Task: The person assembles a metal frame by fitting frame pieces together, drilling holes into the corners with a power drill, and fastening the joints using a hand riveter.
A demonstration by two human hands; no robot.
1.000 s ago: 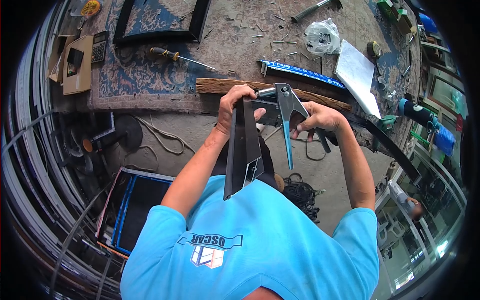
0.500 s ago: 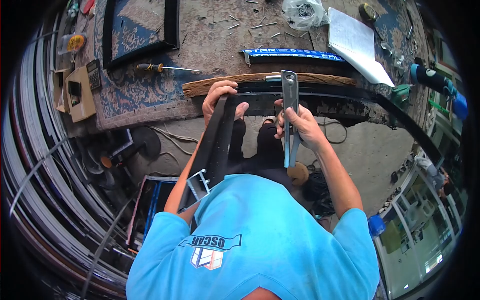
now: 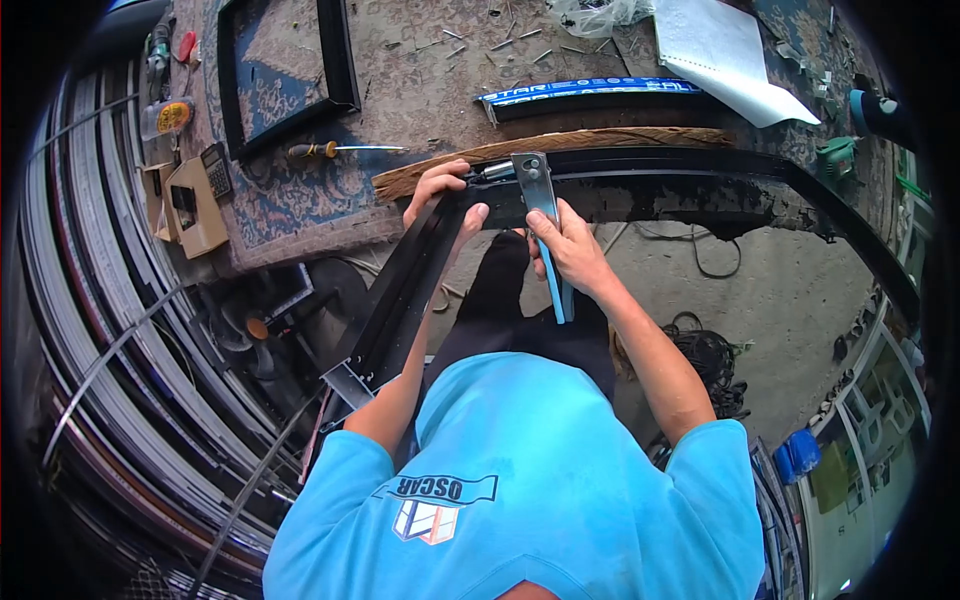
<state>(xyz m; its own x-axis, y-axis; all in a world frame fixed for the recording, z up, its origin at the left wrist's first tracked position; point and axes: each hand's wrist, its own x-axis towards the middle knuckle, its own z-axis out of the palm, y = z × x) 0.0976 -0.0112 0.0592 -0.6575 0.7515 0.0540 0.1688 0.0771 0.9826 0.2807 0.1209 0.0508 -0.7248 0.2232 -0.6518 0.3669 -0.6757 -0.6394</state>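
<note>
My left hand point(image 3: 447, 202) grips a black metal profile point(image 3: 385, 300) near its upper end, where it meets a long black profile point(image 3: 650, 165) lying along the table edge. The held profile slants down to the left, its hollow cut end by my left forearm. My right hand point(image 3: 572, 245) is wrapped round the handles of a rivet tool point(image 3: 535, 185) with blue grips, which are pressed close together. The tool's nose points left at the corner between the two profiles, close to my left fingers. A wooden strip point(image 3: 560, 143) lies behind the long profile.
On the carpeted table point(image 3: 430, 100) are a black frame point(image 3: 345, 55), a screwdriver point(image 3: 325, 150), a blue-labelled strip point(image 3: 590, 92), paper point(image 3: 715, 55), a plastic bag point(image 3: 600, 15) and loose rivets. A cardboard box point(image 3: 200, 215) sits at the left edge; a cable heap point(image 3: 705, 360) lies on the floor.
The rivet tool has moved left to the profile corner, and its handles have gone from spread to close together. The held profile's lower end has swung left. The camera view has shifted.
</note>
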